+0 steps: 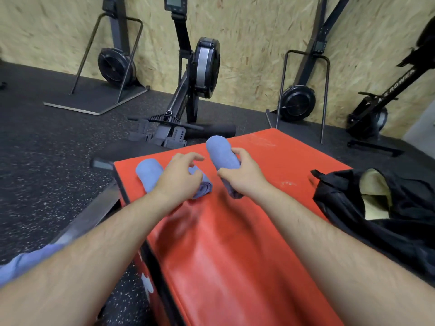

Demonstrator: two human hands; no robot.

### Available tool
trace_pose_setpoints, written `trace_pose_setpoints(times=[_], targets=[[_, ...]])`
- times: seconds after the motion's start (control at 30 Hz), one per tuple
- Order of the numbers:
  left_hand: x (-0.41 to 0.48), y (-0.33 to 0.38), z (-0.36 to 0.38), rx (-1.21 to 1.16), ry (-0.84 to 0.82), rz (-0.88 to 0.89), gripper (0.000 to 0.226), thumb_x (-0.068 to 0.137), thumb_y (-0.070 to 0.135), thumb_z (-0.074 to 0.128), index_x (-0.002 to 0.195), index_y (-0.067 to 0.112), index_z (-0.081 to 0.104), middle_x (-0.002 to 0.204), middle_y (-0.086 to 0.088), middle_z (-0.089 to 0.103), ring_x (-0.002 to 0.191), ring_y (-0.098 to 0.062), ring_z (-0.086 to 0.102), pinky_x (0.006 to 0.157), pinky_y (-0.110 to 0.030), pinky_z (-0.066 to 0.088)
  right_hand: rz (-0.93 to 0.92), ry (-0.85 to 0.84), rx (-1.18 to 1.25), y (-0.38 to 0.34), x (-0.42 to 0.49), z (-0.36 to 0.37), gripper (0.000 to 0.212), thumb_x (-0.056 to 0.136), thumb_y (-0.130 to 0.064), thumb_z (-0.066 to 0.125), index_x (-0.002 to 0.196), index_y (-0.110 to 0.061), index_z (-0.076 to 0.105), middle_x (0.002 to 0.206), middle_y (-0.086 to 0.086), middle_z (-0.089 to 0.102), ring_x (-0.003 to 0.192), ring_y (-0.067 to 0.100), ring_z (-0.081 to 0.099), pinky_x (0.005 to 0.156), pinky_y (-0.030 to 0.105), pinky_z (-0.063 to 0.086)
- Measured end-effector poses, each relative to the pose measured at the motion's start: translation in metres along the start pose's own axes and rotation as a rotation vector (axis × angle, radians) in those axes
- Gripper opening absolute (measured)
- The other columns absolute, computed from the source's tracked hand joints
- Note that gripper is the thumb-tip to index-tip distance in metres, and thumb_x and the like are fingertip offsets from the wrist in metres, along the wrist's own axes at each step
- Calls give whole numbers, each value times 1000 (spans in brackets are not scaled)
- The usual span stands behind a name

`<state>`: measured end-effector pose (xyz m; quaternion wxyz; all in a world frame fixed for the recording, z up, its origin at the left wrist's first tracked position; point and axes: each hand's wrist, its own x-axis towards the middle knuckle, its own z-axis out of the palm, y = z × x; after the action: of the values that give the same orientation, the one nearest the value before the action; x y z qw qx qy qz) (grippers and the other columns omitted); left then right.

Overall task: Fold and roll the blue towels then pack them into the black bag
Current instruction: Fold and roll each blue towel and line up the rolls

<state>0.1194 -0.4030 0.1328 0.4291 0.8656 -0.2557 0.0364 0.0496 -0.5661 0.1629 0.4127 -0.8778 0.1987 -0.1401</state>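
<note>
Your right hand [244,176] has its grip around one rolled blue towel [220,150], tilted up from the surface [235,255], probably for the black bag [400,215] (open, at your right). Your left hand [179,178], grip loose, hovers over a second roll [203,188].

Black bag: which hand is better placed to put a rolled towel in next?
Probably right: the right hand grips a rolled towel, and the black bag lies open on that side.

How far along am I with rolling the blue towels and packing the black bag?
Three towels look rolled: a left roll on the red box, a middle roll under your left hand, a third roll gripped by your right hand. No blue shows inside the open black bag, so packing remains.
</note>
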Motion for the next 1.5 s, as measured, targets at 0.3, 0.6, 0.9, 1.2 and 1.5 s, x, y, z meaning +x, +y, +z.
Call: trace_pose_setpoints(times=[0.3, 0.6, 0.9, 1.2, 1.5], targets=[[5, -72, -26, 372, -151, -467, 57, 93, 49, 51, 147, 39, 38, 142, -19, 32, 127, -43, 45, 108, -40, 37, 11, -50, -157, -8, 69, 43, 69, 82, -24, 69, 146, -23, 44, 136, 4, 58, 117, 25, 59, 94, 32, 48], [14, -89, -24, 170, -222, -407, 68, 88, 51, 64, 149, 32, 37, 143, -15, 51, 128, -32, 51, 98, -33, 42, 62, -191, -76, 4, 90, 97, 52, 86, -21, 68, 136, -19, 54, 125, 2, 62, 109, 18, 58, 87, 27, 44], [9, -91, -28, 152, -192, -350, 69, 91, 48, 63, 150, 25, 36, 141, -9, 54, 125, -26, 54, 82, -25, 35, 46, -135, -108, 1, 96, 108, 46, 84, -28, 62, 130, -26, 57, 116, -4, 64, 104, 17, 59, 87, 27, 45], [9, -88, -29, 155, -221, -345, 65, 95, 46, 58, 151, 25, 34, 138, -9, 56, 121, -26, 56, 80, -28, 36, 66, -355, -272, 4, 91, 104, 34, 88, -32, 54, 121, -25, 60, 117, 2, 66, 103, 22, 63, 87, 34, 52], [5, -91, -36, 240, -204, -352, 59, 93, 52, 52, 148, 36, 37, 140, -16, 44, 124, -35, 52, 97, -37, 42, 76, -201, -444, 7, 71, 97, 72, 87, -56, 53, 149, -22, 38, 145, 15, 42, 134, 36, 43, 110, 41, 37]])
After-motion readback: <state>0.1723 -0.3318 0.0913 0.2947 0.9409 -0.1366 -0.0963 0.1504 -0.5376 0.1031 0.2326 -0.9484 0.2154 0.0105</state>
